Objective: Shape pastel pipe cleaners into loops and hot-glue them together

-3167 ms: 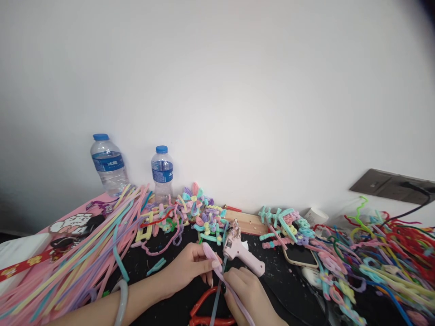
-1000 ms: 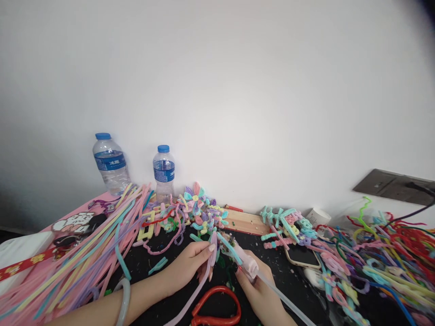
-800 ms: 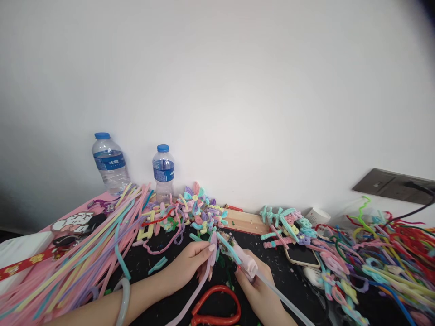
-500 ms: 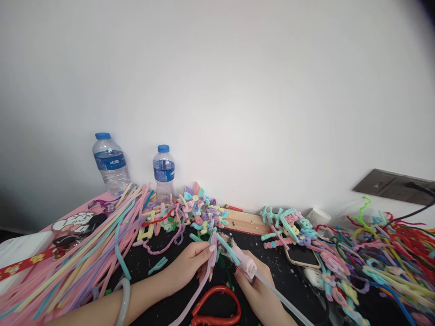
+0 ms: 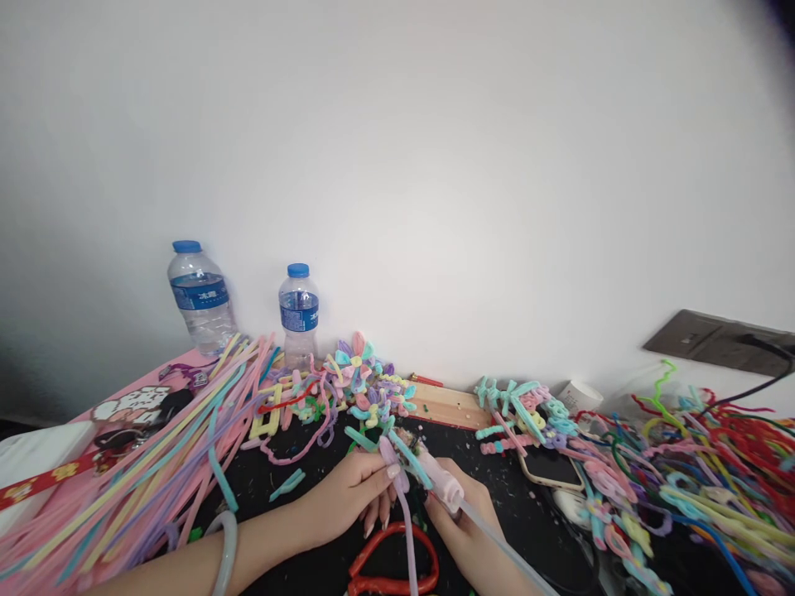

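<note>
My left hand (image 5: 344, 501) pinches a lilac pipe cleaner (image 5: 408, 530) between thumb and fingers, its long tail hanging toward the front edge. In my right hand (image 5: 478, 530) is a pale pink glue gun (image 5: 442, 480), with a translucent glue stick (image 5: 506, 545) running out of its back. A light blue pipe cleaner piece (image 5: 410, 458) slants between the hands, close to the gun; what supports it is hidden. Below, the red handles (image 5: 428, 546) of a cutting tool lie on the black mat (image 5: 522, 513); the blades cannot be seen.
Long pastel pipe cleaners (image 5: 186, 439) lie left on the pink tabletop. Two water bottles (image 5: 199, 298) stand by the wall. Finished pipe cleaner flowers (image 5: 357, 364) sit behind my hands. A phone (image 5: 551, 468), a white cup (image 5: 580, 396) and a tangled heap of pipe cleaners (image 5: 733, 463) are right.
My left hand has turned and lowered slightly. The lilac pipe cleaner's tail has swung right, now crossing the red handles. The glue gun has shifted slightly down and left.
</note>
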{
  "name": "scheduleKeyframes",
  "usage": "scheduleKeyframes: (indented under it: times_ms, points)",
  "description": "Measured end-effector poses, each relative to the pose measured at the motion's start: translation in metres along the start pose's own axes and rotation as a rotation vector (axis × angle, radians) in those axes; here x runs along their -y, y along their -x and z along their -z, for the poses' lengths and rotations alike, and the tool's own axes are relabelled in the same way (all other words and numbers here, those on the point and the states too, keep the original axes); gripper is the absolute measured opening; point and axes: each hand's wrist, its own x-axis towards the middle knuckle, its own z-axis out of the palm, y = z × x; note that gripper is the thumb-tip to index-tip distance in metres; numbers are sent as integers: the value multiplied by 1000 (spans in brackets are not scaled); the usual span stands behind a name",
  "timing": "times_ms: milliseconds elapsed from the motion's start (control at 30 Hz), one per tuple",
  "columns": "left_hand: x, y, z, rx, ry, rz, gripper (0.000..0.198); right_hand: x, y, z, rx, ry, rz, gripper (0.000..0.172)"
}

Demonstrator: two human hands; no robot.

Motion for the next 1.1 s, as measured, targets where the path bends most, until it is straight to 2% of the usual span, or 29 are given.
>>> scheduleKeyframes:
  times_ms: [600, 833, 1100]
  points:
    - [3, -2, 1, 4, 20, -22, 48, 0, 1, 0, -14, -4, 0, 15]
    - [5, -2, 3, -41, 75, -37, 38, -1, 2, 0, 13, 5, -8, 15]
    - [5, -4, 6, -81, 114, -69, 36, -5, 2, -1, 8, 8, -3, 13]
